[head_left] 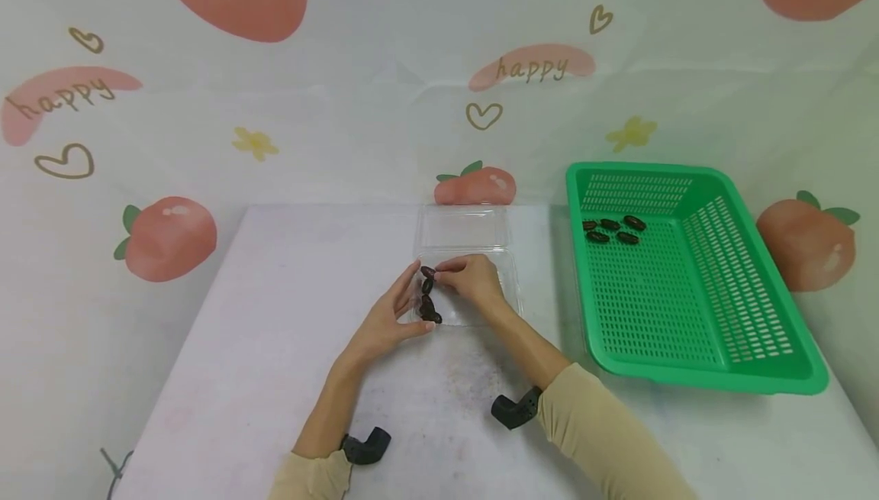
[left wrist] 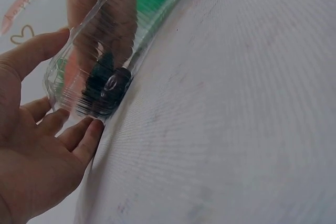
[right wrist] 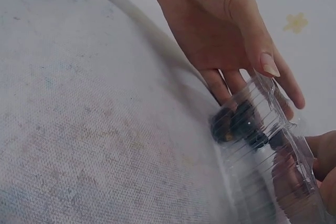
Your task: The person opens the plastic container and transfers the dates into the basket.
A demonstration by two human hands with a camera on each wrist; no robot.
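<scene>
A clear plastic clamshell box [head_left: 474, 309] lies with its lid [head_left: 463, 227] folded back. Several dark brown dates [head_left: 427, 306] form a column along its left side. My left hand [head_left: 381, 328] rests against the box's left wall, thumb at the front edge and fingers fairly straight; the left wrist view shows the fingertips [left wrist: 94, 127] touching the plastic. Inside the box, my right hand [head_left: 474, 279] pinches a date [head_left: 428, 272] at the far end of the column. Through the ribbed wall, dates [right wrist: 231, 124] look blurred in the right wrist view.
A green plastic basket [head_left: 693, 382] stands to the right of the box, with several dates [head_left: 610, 224] in its far left corner. White cloth covers the table [head_left: 275, 317]. Behind it hangs a printed backdrop [head_left: 371, 126]. Black wrist mounts [head_left: 367, 446] sit on both forearms.
</scene>
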